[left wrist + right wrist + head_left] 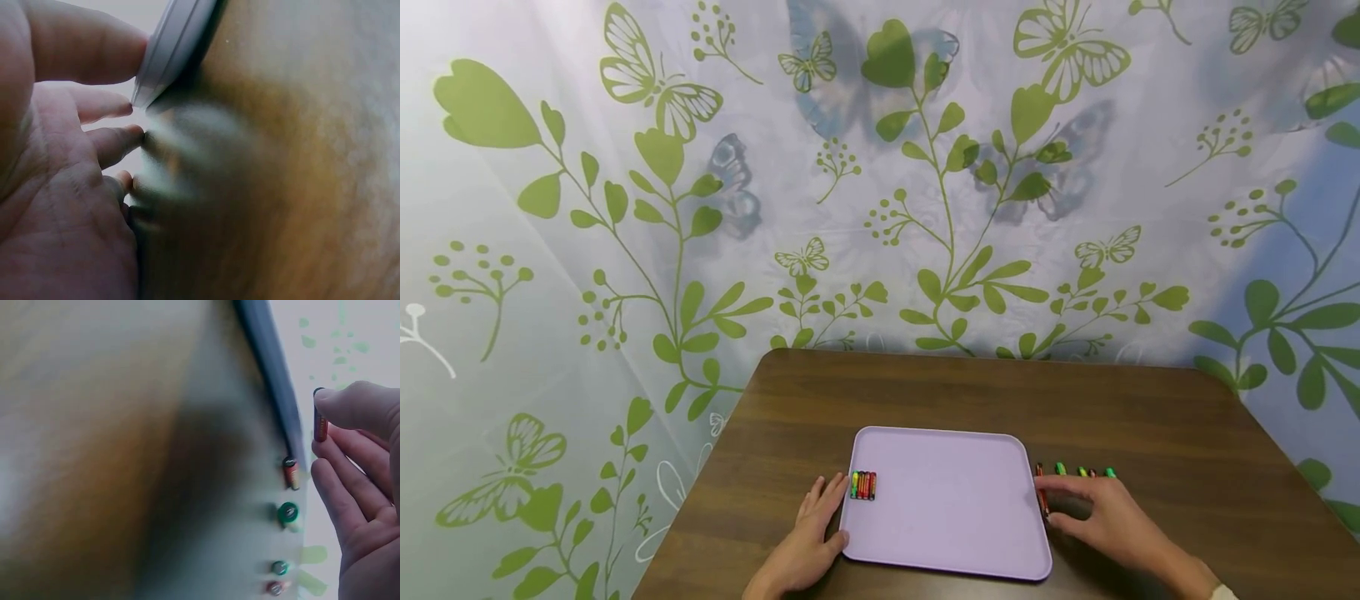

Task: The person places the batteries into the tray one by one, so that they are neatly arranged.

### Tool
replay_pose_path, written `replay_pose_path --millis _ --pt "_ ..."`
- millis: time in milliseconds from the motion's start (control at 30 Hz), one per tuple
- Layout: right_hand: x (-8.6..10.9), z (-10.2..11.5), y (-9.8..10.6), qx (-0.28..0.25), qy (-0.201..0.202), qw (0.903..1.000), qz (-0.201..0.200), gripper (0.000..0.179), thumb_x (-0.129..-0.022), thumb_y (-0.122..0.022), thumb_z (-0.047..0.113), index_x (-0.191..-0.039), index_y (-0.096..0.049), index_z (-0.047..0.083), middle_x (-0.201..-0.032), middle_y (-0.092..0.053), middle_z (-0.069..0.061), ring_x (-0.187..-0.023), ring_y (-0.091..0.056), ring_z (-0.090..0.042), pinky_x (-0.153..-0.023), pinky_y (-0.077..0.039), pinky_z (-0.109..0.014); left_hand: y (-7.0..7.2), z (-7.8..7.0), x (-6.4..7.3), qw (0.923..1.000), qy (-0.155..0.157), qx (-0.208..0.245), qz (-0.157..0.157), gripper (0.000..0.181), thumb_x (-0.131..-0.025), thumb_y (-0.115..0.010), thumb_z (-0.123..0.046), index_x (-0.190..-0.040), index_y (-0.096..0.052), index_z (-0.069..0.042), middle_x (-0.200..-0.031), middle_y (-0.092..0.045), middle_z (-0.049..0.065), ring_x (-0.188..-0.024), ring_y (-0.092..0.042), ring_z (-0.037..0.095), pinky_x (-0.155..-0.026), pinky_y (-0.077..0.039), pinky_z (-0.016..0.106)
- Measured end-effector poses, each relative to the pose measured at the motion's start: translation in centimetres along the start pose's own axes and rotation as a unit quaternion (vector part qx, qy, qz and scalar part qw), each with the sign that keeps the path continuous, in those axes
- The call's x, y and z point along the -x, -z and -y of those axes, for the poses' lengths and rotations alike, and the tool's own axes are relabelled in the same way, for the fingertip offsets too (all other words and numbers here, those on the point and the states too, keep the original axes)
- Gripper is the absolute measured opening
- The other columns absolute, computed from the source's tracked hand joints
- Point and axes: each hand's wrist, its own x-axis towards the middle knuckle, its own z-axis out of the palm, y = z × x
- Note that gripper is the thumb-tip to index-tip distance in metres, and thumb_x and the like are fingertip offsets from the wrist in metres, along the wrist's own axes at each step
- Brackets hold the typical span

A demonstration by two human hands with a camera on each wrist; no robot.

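A lilac tray [947,504] lies on the wooden table. My left hand [805,537] rests along its left edge, fingers extended and thumb [94,47] against the rim. Just inside that edge, several green and red batteries [863,485] stand side by side in a short row. At the tray's right edge my right hand [1105,517] pinches a red-and-black battery [320,419] between thumb and fingers. Another red battery [291,473] lies close beyond it, next to the tray. Green batteries [287,512] sit further right, partly hidden behind the right hand in the head view.
Brown tabletop [970,392] surrounds the tray. A curtain [820,208] printed with green leaves and butterflies hangs behind the table's far edge and along the left side.
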Motion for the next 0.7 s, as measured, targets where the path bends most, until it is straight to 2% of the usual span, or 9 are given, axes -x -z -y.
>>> replay_pose_path --millis 167,233,400,533,700 --pt "-1.8 0.8 -0.1 -0.012 -0.003 0.9999 0.002 0.047 -0.083 -0.095 0.012 -0.128 -0.082 0.017 -0.117 -0.084 0.005 -0.100 -0.081 -0.010 -0.085 -0.062 -0.018 0.1 0.1 -0.1 1.0000 0.000 -0.002 -0.001 0.079 -0.099 -0.066 -0.003 -0.171 -0.033 -0.003 -0.179 -0.024 0.027 -0.166 0.002 0.060 -0.124 0.006 0.084" --pt "-2.7 1.1 -0.3 -0.016 0.003 0.9999 0.002 0.048 -0.082 -0.095 0.010 -0.128 -0.082 0.017 -0.117 -0.084 0.005 -0.096 -0.080 -0.010 -0.083 -0.062 -0.020 0.1 0.2 -0.1 1.0000 -0.001 -0.005 -0.001 0.079 -0.099 -0.066 -0.003 -0.171 -0.033 -0.003 -0.179 -0.024 0.027 -0.166 0.002 0.060 -0.124 0.006 0.084" --pt "-5.1 2.4 -1.2 -0.039 0.032 0.9987 0.011 0.049 -0.083 -0.094 0.009 -0.129 -0.082 0.018 -0.119 -0.084 0.000 -0.097 -0.082 -0.018 -0.080 -0.065 -0.028 0.1 0.1 0.0 1.0000 0.001 -0.002 -0.002 0.078 -0.100 -0.067 -0.004 -0.171 -0.033 -0.002 -0.179 -0.025 0.026 -0.165 0.002 0.060 -0.124 0.006 0.085" --pt "-6.8 3.3 -2.3 -0.058 0.055 0.9967 0.017 0.049 -0.085 -0.092 0.008 -0.131 -0.080 0.017 -0.124 -0.083 -0.002 -0.106 -0.083 -0.025 -0.087 -0.066 -0.028 0.1 0.0 0.1 1.0000 0.002 0.000 0.000 0.078 -0.100 -0.066 -0.004 -0.171 -0.033 -0.002 -0.179 -0.025 0.026 -0.165 0.002 0.060 -0.124 0.006 0.085" --pt "-8.5 4.5 -3.6 -0.065 0.063 0.9958 0.016 0.048 -0.086 -0.091 0.007 -0.133 -0.079 0.013 -0.128 -0.082 0.000 -0.109 -0.082 -0.025 -0.094 -0.065 -0.029 0.1 -0.1 0.1 1.0000 0.001 0.000 -0.002 0.078 -0.100 -0.066 -0.004 -0.171 -0.033 -0.003 -0.180 -0.025 0.026 -0.166 0.002 0.059 -0.125 0.007 0.083"
